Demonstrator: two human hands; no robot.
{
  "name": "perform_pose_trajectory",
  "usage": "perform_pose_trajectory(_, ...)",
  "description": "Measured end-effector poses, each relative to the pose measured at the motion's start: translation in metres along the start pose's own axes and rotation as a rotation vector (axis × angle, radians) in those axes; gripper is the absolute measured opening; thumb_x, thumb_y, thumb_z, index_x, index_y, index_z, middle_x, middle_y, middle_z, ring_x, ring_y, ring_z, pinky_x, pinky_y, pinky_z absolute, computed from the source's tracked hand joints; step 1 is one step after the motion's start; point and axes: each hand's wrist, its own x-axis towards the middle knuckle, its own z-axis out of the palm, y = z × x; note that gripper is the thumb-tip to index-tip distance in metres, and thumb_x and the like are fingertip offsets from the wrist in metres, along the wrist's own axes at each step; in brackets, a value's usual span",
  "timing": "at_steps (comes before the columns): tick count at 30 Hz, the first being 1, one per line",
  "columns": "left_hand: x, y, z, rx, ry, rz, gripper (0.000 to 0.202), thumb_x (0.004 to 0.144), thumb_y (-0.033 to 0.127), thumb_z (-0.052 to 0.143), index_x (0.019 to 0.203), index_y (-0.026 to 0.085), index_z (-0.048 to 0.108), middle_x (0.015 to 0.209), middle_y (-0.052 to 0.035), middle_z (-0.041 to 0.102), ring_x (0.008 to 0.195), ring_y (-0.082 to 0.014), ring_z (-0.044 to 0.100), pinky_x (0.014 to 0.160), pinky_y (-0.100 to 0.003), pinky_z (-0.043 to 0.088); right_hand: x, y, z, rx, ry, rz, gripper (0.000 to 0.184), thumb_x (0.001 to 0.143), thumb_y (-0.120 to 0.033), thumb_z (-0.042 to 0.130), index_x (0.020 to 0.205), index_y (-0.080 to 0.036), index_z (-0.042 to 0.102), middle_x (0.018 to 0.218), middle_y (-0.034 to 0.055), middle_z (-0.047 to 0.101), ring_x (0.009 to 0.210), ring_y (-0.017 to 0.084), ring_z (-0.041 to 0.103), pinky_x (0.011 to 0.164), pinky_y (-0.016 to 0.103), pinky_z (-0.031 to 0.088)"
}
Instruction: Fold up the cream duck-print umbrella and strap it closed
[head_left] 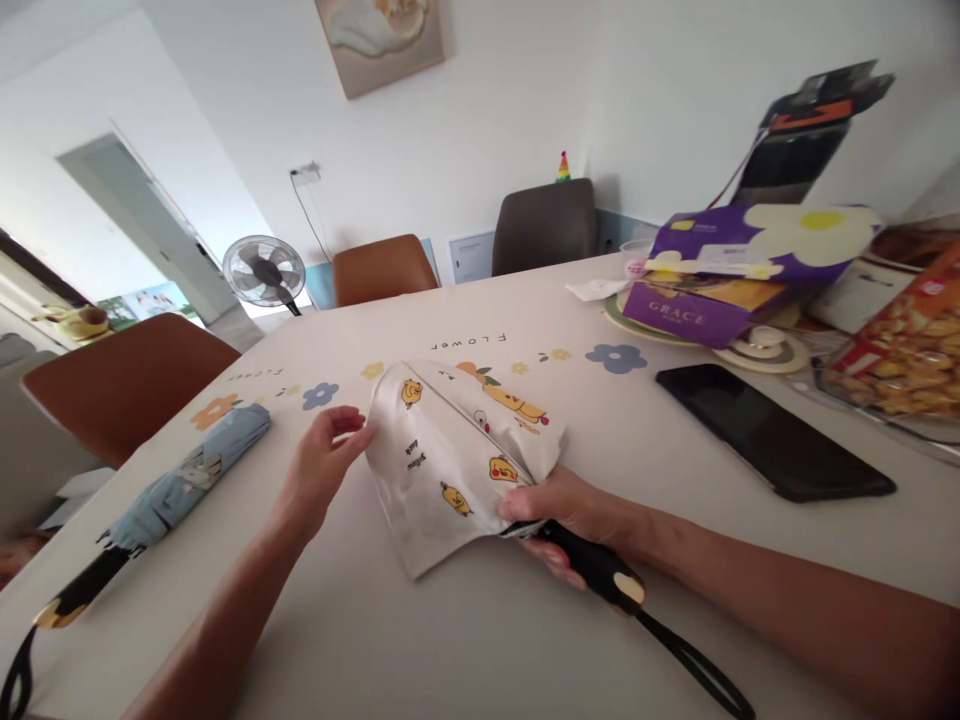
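A cream folding umbrella (450, 455) printed with yellow ducks lies half collapsed on the table (465, 640). My right hand (559, 515) is closed round its black handle (600, 572), whose wrist strap trails toward me. My left hand (322, 465) pinches the far edge of the cream canopy between thumb and fingers. A blue folded umbrella (176, 490) with a black handle lies at the table's left edge, apart from both hands.
A black phone or tablet (772, 430) lies to the right. Behind it stand a purple box (720, 270), plates and a snack packet (907, 350). Brown chairs (120, 380) ring the table; a fan (264, 270) stands behind.
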Motion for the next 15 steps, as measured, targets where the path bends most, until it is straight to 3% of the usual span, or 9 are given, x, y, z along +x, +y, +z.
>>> perform_pose_trajectory(4,0.012,-0.011,-0.008,-0.141,-0.199,-0.131,0.024,0.067,0.036,0.07,0.077,0.016,0.061,0.076,-0.0002,0.06,0.075,-0.0117,0.055,0.08,-0.027,0.043,-0.002,-0.003,0.002,0.01,-0.049,0.01,0.016,0.071,-0.031,0.051,0.065,-0.018,0.045,0.035,-0.0066,0.042,0.026,0.009,0.04,0.026,0.019,0.036)
perform_pose_trajectory(7,0.015,-0.014,-0.016,-0.304,-0.334,-0.2,0.02,0.069,0.034,0.069,0.071,0.015,0.062,0.075,-0.0014,0.062,0.073,-0.0111,0.055,0.079,-0.027,0.045,-0.004,-0.005,0.002,0.026,-0.042,0.021,0.016,0.073,-0.03,0.049,0.064,-0.018,0.045,0.035,-0.0062,0.042,0.026,0.008,0.039,0.027,0.017,0.035)
perform_pose_trajectory(11,0.015,-0.013,-0.018,-0.339,-0.319,-0.16,0.023,0.071,0.034,0.067,0.087,0.017,0.064,0.092,-0.0045,0.063,0.085,-0.0158,0.058,0.073,-0.029,0.049,-0.003,-0.003,0.002,0.035,0.007,0.011,0.017,0.074,-0.031,0.048,0.063,-0.018,0.043,0.034,-0.0068,0.039,0.024,0.008,0.037,0.026,0.018,0.035)
perform_pose_trajectory(15,0.015,-0.016,-0.015,-0.267,-0.317,-0.187,0.022,0.065,0.03,0.072,0.079,0.015,0.063,0.073,-0.0007,0.06,0.064,-0.0102,0.053,0.061,-0.024,0.047,0.0,0.002,0.003,0.022,0.036,0.003,0.015,0.071,-0.031,0.05,0.065,-0.019,0.043,0.033,-0.0079,0.037,0.022,0.009,0.037,0.023,0.019,0.032)
